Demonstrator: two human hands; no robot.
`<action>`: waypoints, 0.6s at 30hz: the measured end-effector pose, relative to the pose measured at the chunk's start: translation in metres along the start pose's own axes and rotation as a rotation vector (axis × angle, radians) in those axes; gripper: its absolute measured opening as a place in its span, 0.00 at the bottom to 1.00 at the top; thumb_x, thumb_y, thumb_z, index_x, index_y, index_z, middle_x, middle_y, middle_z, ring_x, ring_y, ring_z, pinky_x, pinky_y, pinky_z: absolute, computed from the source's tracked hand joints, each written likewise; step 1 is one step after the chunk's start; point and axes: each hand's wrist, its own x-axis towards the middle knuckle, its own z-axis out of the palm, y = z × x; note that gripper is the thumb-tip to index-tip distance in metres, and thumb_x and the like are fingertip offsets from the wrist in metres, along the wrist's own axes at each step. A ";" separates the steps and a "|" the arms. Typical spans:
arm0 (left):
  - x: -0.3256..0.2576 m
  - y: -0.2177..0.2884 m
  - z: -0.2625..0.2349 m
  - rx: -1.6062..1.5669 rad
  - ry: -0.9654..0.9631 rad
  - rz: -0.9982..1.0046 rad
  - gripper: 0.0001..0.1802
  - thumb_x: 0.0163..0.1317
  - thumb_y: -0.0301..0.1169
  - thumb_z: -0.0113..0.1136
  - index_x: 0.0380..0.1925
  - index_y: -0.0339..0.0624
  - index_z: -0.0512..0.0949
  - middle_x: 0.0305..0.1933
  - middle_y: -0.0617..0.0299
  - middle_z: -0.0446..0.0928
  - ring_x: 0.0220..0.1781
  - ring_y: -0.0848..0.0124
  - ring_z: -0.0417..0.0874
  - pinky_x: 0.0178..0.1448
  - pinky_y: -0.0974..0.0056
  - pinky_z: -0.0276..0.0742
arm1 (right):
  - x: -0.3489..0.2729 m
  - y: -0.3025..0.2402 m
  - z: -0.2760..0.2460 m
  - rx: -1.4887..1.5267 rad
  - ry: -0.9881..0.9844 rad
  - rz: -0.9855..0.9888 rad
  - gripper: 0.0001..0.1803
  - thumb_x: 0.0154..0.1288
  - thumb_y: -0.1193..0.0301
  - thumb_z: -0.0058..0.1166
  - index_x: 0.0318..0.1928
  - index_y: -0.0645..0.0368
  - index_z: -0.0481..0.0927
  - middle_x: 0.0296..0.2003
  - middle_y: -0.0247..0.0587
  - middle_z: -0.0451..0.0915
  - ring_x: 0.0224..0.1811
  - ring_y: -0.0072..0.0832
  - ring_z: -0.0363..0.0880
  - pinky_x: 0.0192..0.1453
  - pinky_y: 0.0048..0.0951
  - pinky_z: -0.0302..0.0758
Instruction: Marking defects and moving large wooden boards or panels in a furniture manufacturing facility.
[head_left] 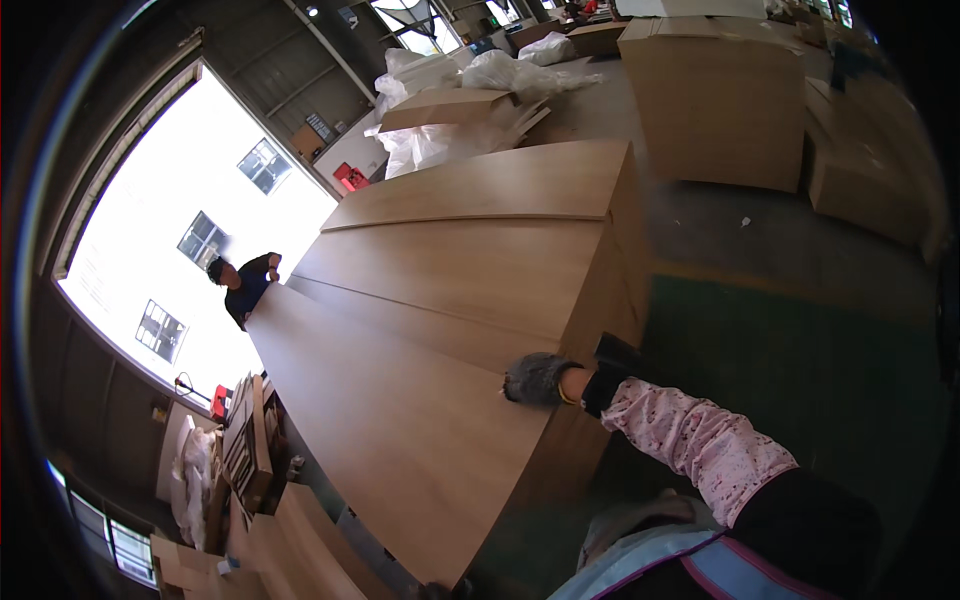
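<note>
My right hand (538, 380), in a dark grey fuzzy glove, grips the corner of a long light-brown wooden panel (400, 410). Its fingers bend over the panel's top face, and the thumb is hidden. The panel lies slanting along the near side of a tall stack of similar boards (460, 270). At the panel's nearest corner, on the lower rim of the picture, a small dark shape (430, 591) shows; it may be my left hand, but its fingers cannot be made out. A co-worker (245, 290) in dark clothes stands at the panel's far end, hands by its edge.
Boards and cartons (250, 440) crowd the lower left. Behind the stack lie plastic-wrapped bundles (430, 80) and a cardboard sheet (445, 108). A large box-like stack (715, 110) stands at the upper right. Green floor (760, 370) runs along the right; a bright doorway (190, 190) opens behind the co-worker.
</note>
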 end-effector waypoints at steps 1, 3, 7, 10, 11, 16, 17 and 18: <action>-0.002 0.006 0.015 0.000 0.032 0.001 0.14 0.70 0.43 0.48 0.30 0.46 0.69 0.21 0.65 0.68 0.18 0.77 0.63 0.20 0.71 0.60 | 0.010 0.017 0.004 0.006 0.025 -0.054 0.17 0.64 0.61 0.44 0.33 0.59 0.83 0.34 0.50 0.82 0.39 0.49 0.80 0.44 0.46 0.75; 0.005 0.004 0.057 0.038 -0.012 0.012 0.13 0.70 0.42 0.48 0.30 0.47 0.68 0.20 0.65 0.68 0.17 0.77 0.64 0.19 0.72 0.59 | 0.005 0.051 -0.013 0.038 -0.003 0.062 0.17 0.63 0.61 0.45 0.32 0.61 0.82 0.34 0.51 0.81 0.39 0.49 0.80 0.44 0.46 0.76; 0.014 -0.005 0.136 0.068 -0.078 0.016 0.11 0.70 0.39 0.48 0.30 0.49 0.68 0.18 0.65 0.68 0.15 0.78 0.64 0.18 0.73 0.59 | 0.004 0.135 -0.057 -0.087 -0.008 0.025 0.18 0.64 0.59 0.45 0.31 0.60 0.81 0.32 0.53 0.81 0.36 0.49 0.80 0.44 0.46 0.76; 0.005 0.011 0.206 0.086 -0.063 -0.086 0.08 0.70 0.37 0.49 0.32 0.48 0.67 0.18 0.64 0.69 0.15 0.77 0.65 0.17 0.73 0.59 | 0.001 0.196 -0.083 -0.126 0.043 0.028 0.19 0.65 0.58 0.45 0.30 0.60 0.81 0.29 0.53 0.80 0.35 0.49 0.80 0.43 0.47 0.76; 0.004 0.016 0.228 0.104 -0.038 -0.115 0.07 0.70 0.36 0.49 0.33 0.48 0.67 0.18 0.64 0.70 0.15 0.77 0.66 0.17 0.73 0.60 | 0.006 0.216 -0.097 -0.124 0.032 0.014 0.19 0.65 0.58 0.45 0.30 0.60 0.81 0.29 0.53 0.80 0.35 0.49 0.80 0.43 0.47 0.76; 0.009 0.012 0.307 0.062 -0.090 -0.091 0.06 0.69 0.35 0.49 0.38 0.46 0.68 0.19 0.63 0.72 0.16 0.77 0.68 0.18 0.71 0.63 | 0.018 0.287 -0.160 -0.090 -0.019 0.060 0.20 0.68 0.56 0.44 0.31 0.60 0.79 0.30 0.52 0.79 0.36 0.49 0.78 0.43 0.48 0.74; 0.005 0.019 0.334 0.018 -0.077 -0.085 0.07 0.69 0.34 0.50 0.41 0.45 0.68 0.20 0.64 0.72 0.17 0.77 0.69 0.18 0.71 0.64 | 0.018 0.312 -0.166 -0.092 -0.026 0.034 0.20 0.68 0.56 0.44 0.31 0.60 0.79 0.30 0.52 0.79 0.36 0.49 0.78 0.43 0.48 0.74; 0.000 0.022 0.354 -0.019 -0.062 -0.080 0.08 0.69 0.34 0.50 0.44 0.45 0.69 0.21 0.64 0.73 0.18 0.77 0.70 0.18 0.71 0.65 | 0.015 0.337 -0.168 -0.093 0.010 0.018 0.21 0.68 0.56 0.44 0.31 0.60 0.79 0.31 0.51 0.79 0.37 0.49 0.78 0.44 0.47 0.73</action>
